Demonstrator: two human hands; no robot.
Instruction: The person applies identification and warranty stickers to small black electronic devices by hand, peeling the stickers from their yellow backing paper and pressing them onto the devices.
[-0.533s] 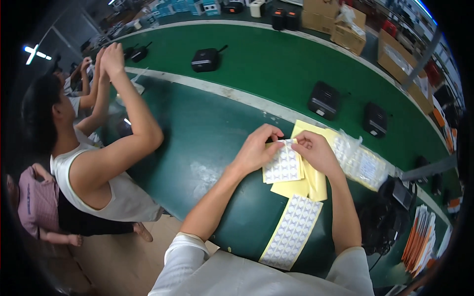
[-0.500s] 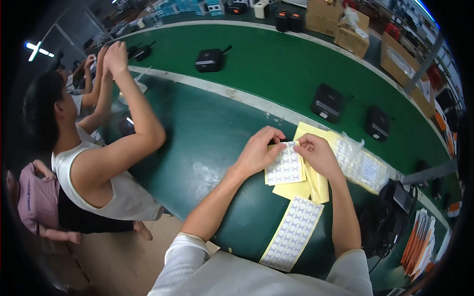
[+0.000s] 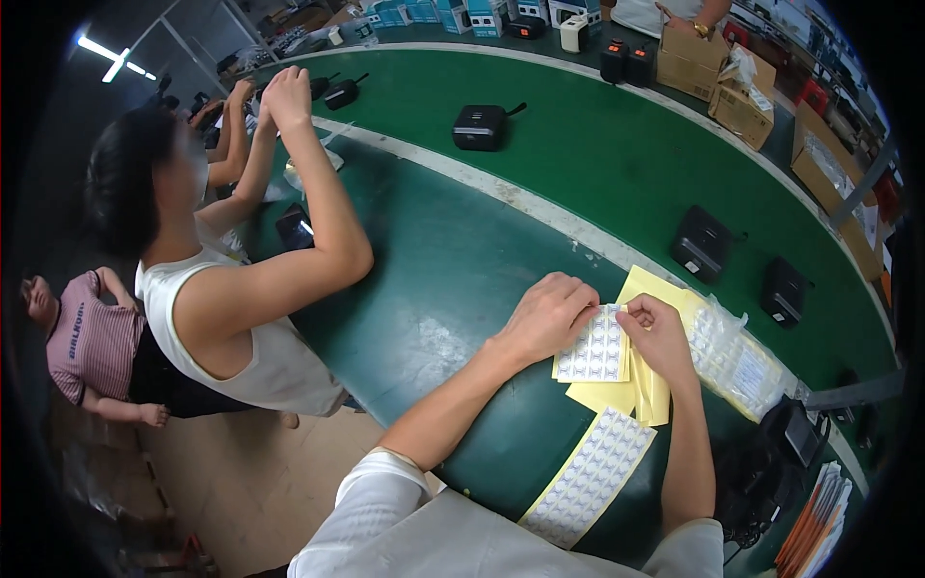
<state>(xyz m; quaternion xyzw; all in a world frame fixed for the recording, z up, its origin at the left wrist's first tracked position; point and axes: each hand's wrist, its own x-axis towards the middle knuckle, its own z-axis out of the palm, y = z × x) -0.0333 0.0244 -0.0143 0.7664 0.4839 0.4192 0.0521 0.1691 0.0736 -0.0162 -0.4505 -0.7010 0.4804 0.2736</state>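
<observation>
Fingers [image 3: 582, 298] of the left hand [image 3: 541, 318]: bent together over the top edge of a small white sticker sheet [image 3: 591, 356] with yellow backing. Right hand [image 3: 665, 342]: fingers curled at the sheet's upper right corner (whether anything is clamped by either hand cannot be told). Under the sheet: creased yellow paper [image 3: 603, 396], laid flat. Below the sheet: one long white sticker strip [image 3: 590, 477]. Right of the sheet: one clear plastic packet [image 3: 744, 371].

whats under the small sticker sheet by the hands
Yellow paper shows past the lower and right edges of the small sticker sheet; what lies under its middle is covered.
</observation>
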